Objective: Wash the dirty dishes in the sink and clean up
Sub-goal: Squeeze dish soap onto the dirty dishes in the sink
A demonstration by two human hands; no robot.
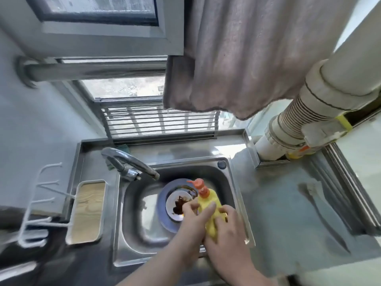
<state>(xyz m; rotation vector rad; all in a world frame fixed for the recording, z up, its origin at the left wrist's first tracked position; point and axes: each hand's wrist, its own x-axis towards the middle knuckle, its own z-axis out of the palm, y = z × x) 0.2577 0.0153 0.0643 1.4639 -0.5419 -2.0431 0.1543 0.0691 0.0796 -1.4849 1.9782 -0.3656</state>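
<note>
Over the sink (132,207), our right hand (225,226) and left hand (194,212) both grip the soap bottle (210,205); its pump end tilts away toward the dirty bowl (177,203), left of the grip.

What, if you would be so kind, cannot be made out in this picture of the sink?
Head view only:
- Yellow bottle: its label and lower body are hidden by the left hand and right hand.
- Blue plate: near edge covered by the left hand.
- White bowl: the dark residue is too blurred to identify.
- Tap: any running water is not discernible.
</note>
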